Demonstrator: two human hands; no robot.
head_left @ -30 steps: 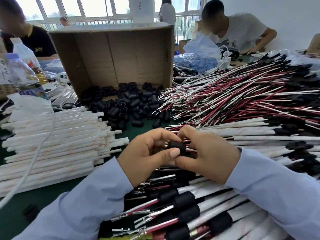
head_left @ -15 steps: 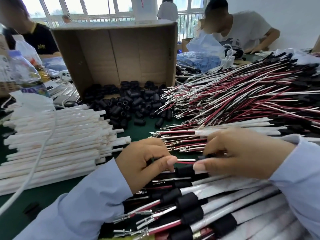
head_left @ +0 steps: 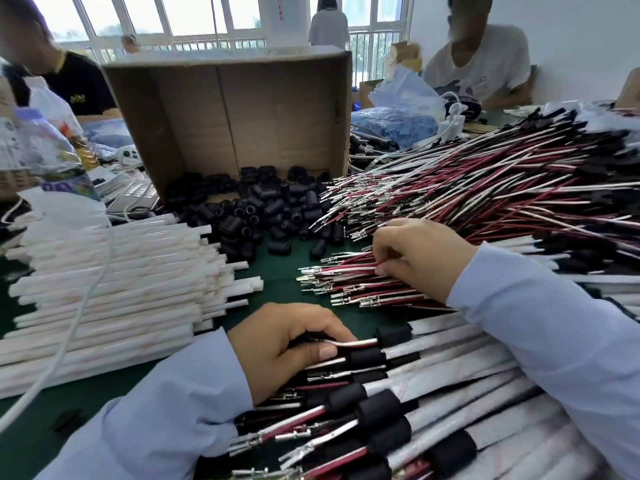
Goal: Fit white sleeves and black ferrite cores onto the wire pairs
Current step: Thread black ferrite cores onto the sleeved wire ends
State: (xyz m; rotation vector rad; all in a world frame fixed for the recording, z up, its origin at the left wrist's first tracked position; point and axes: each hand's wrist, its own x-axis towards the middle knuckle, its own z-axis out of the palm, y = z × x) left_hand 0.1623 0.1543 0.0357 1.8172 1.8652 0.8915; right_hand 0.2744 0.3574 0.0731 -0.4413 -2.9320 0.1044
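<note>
My left hand (head_left: 287, 344) is low in the middle, closed on the bare end of a red and white wire pair (head_left: 349, 342) that carries a black ferrite core (head_left: 393, 336) and a white sleeve. That pair rests on top of the pile of finished assemblies (head_left: 433, 410). My right hand (head_left: 415, 258) is further up and to the right. Its fingertips pinch another red and white wire pair (head_left: 343, 270) in a small bundle lying on the green table. Loose ferrite cores (head_left: 263, 209) spill from the box. Empty white sleeves (head_left: 114, 282) are stacked at the left.
An open cardboard box (head_left: 242, 109) lies on its side behind the cores. A big heap of bare wire pairs (head_left: 485, 181) fills the right. A white cable (head_left: 79, 317) crosses the sleeves. Plastic bottles (head_left: 52, 150) stand far left. Other people sit across the table.
My right hand left the core and moved up right to the bundle of wire pairs. My left hand lowered the fitted pair onto the finished pile.
</note>
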